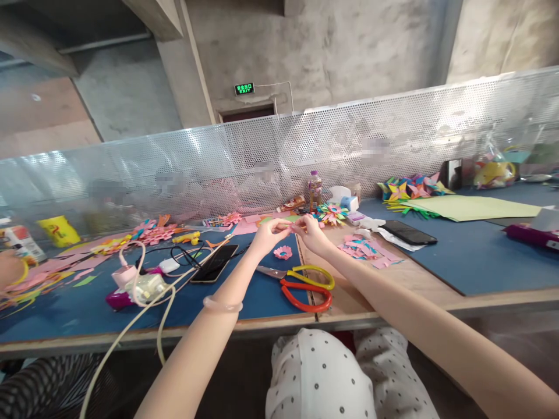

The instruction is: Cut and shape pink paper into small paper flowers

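Observation:
My left hand [269, 234] and my right hand [311, 231] meet above the table, fingers pinched together on a small pink paper piece [292, 226] held between them. Below them a small folded pink paper flower [283, 252] lies on the blue mat [262, 294]. Scissors with a yellow and a red handle [305, 285] rest just in front, near the table's front edge. A heap of small pink and blue paper pieces [364, 249] lies to the right of my right hand.
Two black phones [215, 263] [409, 232] lie on the table. White cables and a pink device [131, 285] sit at left. Finished paper flowers [332, 213], a bottle [314, 189] and yellow-green sheets [471, 207] line the perforated metal screen [393, 145]. Another person's hand [11, 269] shows at far left.

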Demonstrator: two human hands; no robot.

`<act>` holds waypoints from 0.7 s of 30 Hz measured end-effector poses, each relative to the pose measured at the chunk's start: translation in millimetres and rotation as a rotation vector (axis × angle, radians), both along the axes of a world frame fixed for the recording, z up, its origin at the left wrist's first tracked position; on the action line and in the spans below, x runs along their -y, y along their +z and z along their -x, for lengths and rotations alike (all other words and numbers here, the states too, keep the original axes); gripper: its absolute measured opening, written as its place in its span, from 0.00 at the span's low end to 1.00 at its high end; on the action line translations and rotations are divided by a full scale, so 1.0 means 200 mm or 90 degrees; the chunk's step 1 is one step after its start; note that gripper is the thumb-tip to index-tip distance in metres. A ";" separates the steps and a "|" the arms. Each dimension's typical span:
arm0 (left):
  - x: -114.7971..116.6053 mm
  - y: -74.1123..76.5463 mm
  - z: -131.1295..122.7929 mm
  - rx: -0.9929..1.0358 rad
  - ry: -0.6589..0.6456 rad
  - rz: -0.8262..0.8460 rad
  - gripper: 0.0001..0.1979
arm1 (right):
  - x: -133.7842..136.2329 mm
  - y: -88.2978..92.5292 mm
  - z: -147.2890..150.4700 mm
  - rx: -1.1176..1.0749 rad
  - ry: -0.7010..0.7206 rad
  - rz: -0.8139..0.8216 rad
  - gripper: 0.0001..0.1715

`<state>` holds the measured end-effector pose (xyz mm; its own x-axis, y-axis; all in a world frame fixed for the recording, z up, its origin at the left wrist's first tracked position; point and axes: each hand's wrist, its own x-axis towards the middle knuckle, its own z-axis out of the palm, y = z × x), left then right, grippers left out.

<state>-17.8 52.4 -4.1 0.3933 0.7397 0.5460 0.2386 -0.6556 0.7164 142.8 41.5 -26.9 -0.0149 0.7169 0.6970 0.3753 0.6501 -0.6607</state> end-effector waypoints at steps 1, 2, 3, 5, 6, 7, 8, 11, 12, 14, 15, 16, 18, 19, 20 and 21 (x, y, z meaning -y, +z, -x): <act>0.00 0.00 0.00 -0.001 0.001 0.006 0.15 | 0.00 0.00 0.00 0.032 -0.041 -0.025 0.04; 0.00 0.00 0.00 0.002 0.002 0.011 0.16 | 0.00 0.00 -0.01 0.053 -0.077 -0.046 0.03; 0.01 0.00 0.00 0.007 0.002 0.014 0.17 | 0.00 0.01 -0.01 0.064 -0.099 -0.063 0.02; 0.01 0.01 0.00 0.007 0.005 0.013 0.18 | 0.01 0.01 -0.01 0.068 -0.103 -0.088 0.02; 0.02 0.01 0.00 -0.002 0.009 0.008 0.17 | 0.01 0.01 -0.02 0.066 -0.087 -0.094 0.01; 0.02 0.01 0.00 -0.014 0.014 0.002 0.16 | 0.01 0.01 -0.02 0.062 -0.062 -0.092 0.01; 0.03 0.02 0.00 -0.026 0.021 -0.004 0.16 | 0.01 0.01 -0.02 0.052 -0.037 -0.081 0.02; 0.04 0.02 0.00 -0.052 0.029 -0.012 0.14 | 0.02 0.01 -0.01 0.010 0.002 -0.040 0.02; 0.05 0.03 0.00 -0.055 0.028 -0.007 0.14 | 0.02 0.01 -0.01 0.003 0.001 -0.036 0.02; 0.05 0.03 -0.01 -0.049 0.022 0.014 0.14 | 0.02 0.00 -0.01 0.005 -0.007 -0.040 0.02; 0.06 0.03 -0.01 -0.040 0.020 0.028 0.14 | 0.02 0.00 -0.01 0.010 -0.010 -0.046 0.02; 0.06 0.03 -0.01 -0.028 0.019 0.042 0.15 | 0.02 0.00 0.00 0.014 -0.014 -0.052 0.02; 0.06 0.03 -0.01 0.000 0.019 0.071 0.15 | 0.02 0.00 0.00 0.011 -0.027 -0.065 0.03; 0.06 0.03 -0.01 0.017 0.023 0.085 0.15 | 0.02 0.00 0.00 0.005 -0.032 -0.071 0.03; 0.06 0.03 -0.01 0.035 0.030 0.098 0.15 | 0.01 0.00 0.00 -0.003 -0.036 -0.075 0.03; 0.05 0.02 -0.01 0.052 0.039 0.107 0.15 | 0.01 -0.01 0.00 -0.013 -0.036 -0.076 0.04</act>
